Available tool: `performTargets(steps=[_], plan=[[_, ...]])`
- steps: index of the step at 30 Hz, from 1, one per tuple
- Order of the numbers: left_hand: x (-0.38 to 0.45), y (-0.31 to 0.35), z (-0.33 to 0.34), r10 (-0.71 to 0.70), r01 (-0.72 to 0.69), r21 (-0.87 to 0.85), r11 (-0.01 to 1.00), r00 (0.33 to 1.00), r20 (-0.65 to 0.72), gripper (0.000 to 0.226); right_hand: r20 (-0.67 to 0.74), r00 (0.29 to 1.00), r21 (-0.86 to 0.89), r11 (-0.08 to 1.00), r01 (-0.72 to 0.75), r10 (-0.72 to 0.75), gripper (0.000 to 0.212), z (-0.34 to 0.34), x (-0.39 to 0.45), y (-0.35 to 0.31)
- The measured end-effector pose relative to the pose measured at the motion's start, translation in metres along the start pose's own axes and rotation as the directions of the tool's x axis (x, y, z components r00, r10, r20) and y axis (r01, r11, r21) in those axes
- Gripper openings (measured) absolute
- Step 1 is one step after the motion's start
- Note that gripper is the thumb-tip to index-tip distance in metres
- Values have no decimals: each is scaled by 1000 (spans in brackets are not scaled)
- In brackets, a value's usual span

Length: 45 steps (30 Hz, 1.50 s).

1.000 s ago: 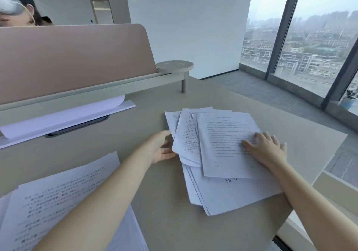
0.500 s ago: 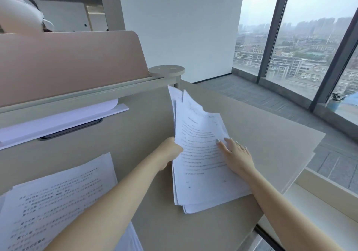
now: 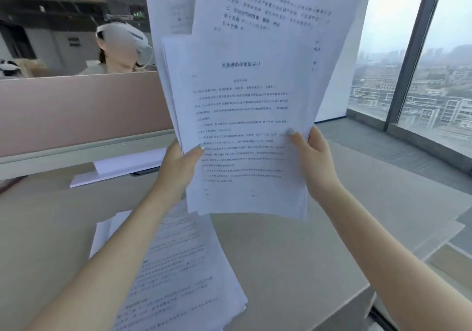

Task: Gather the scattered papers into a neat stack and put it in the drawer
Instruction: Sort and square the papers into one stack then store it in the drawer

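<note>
I hold a bundle of printed white papers (image 3: 242,116) upright in the air above the desk, its sheets uneven and fanned at the top. My left hand (image 3: 178,167) grips the bundle's lower left edge, thumb on the front page. My right hand (image 3: 314,162) grips the lower right edge the same way. A second pile of printed papers (image 3: 178,274) lies loosely spread on the beige desk (image 3: 319,254) below my left forearm. No drawer is in view.
A pink partition (image 3: 76,105) runs along the desk's far side, with white sheets (image 3: 122,168) lying at its foot. Another person (image 3: 120,49) wearing a headset sits behind it. The desk's right edge drops off toward floor-to-ceiling windows (image 3: 421,75).
Both hands have lifted the right-hand papers off the desk and raised them upright in front of me. The view has tilted upward.
</note>
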<state>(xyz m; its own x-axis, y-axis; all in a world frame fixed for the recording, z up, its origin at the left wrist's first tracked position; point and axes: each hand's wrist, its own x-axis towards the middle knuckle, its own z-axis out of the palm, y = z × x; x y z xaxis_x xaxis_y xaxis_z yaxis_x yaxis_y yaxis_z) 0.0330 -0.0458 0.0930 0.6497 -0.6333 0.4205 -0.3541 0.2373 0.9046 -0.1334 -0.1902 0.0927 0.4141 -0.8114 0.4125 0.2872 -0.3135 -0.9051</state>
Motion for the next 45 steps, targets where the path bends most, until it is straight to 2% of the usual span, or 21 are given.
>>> performTargets(steps=[3, 6, 9, 13, 15, 19, 22, 26, 28, 30, 32, 34, 35, 37, 40, 42, 43, 45], plan=[[-5, 20, -43, 31, -30, 11, 999, 995, -98, 18, 63, 998, 94, 996, 3, -9, 16, 40, -10, -15], [-21, 25, -79, -22, 25, 30, 999, 994, -108, 41, 180, 984, 117, 993, -13, -8, 36, 67, -24, -18], [-43, 15, -101, -70, 74, 26, 997, 987, -142, 51, 267, 963, 108, 992, -60, 29, 41, 82, -37, -8], [-64, -4, -112, -140, 144, 2, 990, 969, -205, 32, 329, 937, 36, 990, -137, 118, 34, 97, -53, 9], [-70, -8, -110, -149, 162, 39, 986, 962, -229, 17, 334, 936, -1, 993, -121, 115, 31, 102, -57, 12], [-65, 9, -107, -56, 104, 103, 989, 920, -388, 10, 317, 947, -36, 999, -40, 50, 30, 105, -53, -1], [-56, 29, -116, 1, 60, 143, 988, 919, -394, 11, 328, 944, -73, 997, -27, 49, 23, 106, -47, -14], [-42, 26, -147, -169, 184, 4, 983, 912, -373, 11, 411, 894, -242, 967, -80, 177, 31, 110, -51, -6], [-39, 5, -161, -242, 297, 94, 950, 894, -377, 17, 436, 878, -301, 951, -66, 199, 25, 114, -65, 13], [-50, -27, -169, -331, 423, 138, 896, 841, -428, 32, 423, 867, -391, 916, -87, 263, 33, 117, -83, 40], [-71, -60, -172, -461, 559, 140, 818, 780, -423, 43, 374, 845, -498, 852, -163, 381, 47, 118, -99, 70], [-97, -82, -170, -570, 676, 229, 701, 723, -389, 61, 331, 838, -665, 737, -118, 433, 50, 117, -108, 97], [-108, -90, -168, -585, 692, 275, 667, 716, -381, 64, 306, 847, -751, 657, -66, 436, 48, 115, -110, 105], [-117, -99, -164, -559, 673, 315, 669, 735, -385, 62, 267, 873, -848, 531, 11, 409, 45, 112, -111, 111], [-116, -102, -160, -590, 678, 189, 711, 720, -365, 56, 275, 865, -870, 491, 39, 419, 30, 110, -110, 116], [-111, -101, -160, -644, 677, 15, 736, 706, -294, 23, 304, 859, -865, 497, 67, 412, 31, 110, -110, 120], [-110, -98, -158, -669, 672, -87, 736, 701, -247, 14, 314, 862, -861, 503, 81, 398, 32, 110, -110, 122], [-110, -98, -156, -700, 663, -229, 713, 690, -183, 24, 318, 870, -855, 510, 92, 376, 32, 107, -111, 123]])
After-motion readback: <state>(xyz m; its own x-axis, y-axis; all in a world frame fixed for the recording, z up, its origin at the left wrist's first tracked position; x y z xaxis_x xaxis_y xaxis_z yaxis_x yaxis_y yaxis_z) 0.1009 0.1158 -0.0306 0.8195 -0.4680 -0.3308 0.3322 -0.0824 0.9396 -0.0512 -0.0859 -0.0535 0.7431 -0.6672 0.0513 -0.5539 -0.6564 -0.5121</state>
